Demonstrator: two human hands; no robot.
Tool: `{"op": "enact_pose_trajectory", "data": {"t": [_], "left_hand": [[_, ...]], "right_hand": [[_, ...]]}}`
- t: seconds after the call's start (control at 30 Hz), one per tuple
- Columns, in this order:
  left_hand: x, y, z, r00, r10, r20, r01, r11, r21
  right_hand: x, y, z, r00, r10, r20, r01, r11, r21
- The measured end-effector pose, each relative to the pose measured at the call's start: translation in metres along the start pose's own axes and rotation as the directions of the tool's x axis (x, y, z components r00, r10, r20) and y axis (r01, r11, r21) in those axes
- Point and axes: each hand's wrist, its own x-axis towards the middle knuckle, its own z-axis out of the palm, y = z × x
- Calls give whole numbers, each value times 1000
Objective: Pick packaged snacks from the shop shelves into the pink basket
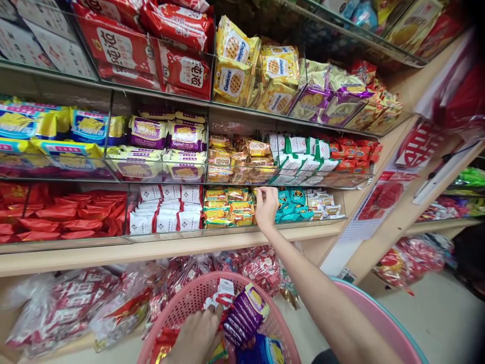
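Observation:
My right hand reaches to the lowest snack shelf, its fingers pinched at the divider between yellow-orange packets and teal packets; what it grips, if anything, is too small to make out. Down in the pink basket, my left hand is bent over the snacks, beside a purple pack and just below white-and-red packets. Its fingertips are partly hidden, so its hold is unclear. A blue pack and red packs lie in the basket too.
Glass-fronted shelves hold red packs, yellow cookie packs and white packets. Under the wooden shelf edge lie plastic bags of snacks. A pink tub with a teal rim stands at the right, near a wooden side panel.

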Motion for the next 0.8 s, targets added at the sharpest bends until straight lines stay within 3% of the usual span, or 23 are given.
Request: {"op": "enact_pose_trajectory", "data": {"t": [0.17,0.27,0.33,0.37,0.43,0.5,0.57,0.67,0.8], "left_hand": [[3,0,-8,999,-21,30,24,996,-88],[9,-4,-17,995,-37,-88,2,929,-370],[11,-4,-27,983,-49,-175,-73,774,-629],[11,-3,-33,981,-60,-184,-103,645,-757],[10,1,-46,994,-62,-95,-73,289,-955],[8,7,-57,999,21,49,51,-104,-993],[5,11,-63,988,107,114,145,-351,-925],[4,13,-64,988,107,114,151,-476,-866],[1,12,-61,992,66,112,130,-472,-872]], "right_hand": [[-10,-8,-21,998,9,-56,-4,996,93],[-27,-21,-49,997,-40,-59,46,992,121],[-42,-33,-72,995,-91,-51,96,989,116],[-52,-39,-83,992,-116,-40,120,987,109],[-73,-50,-101,987,-163,8,162,982,93],[-98,-59,-114,974,-212,83,205,974,94],[-125,-64,-122,949,-263,174,246,962,116],[-158,-63,-127,879,-355,318,316,934,166],[-179,-57,-134,765,-490,419,425,872,244]]}}
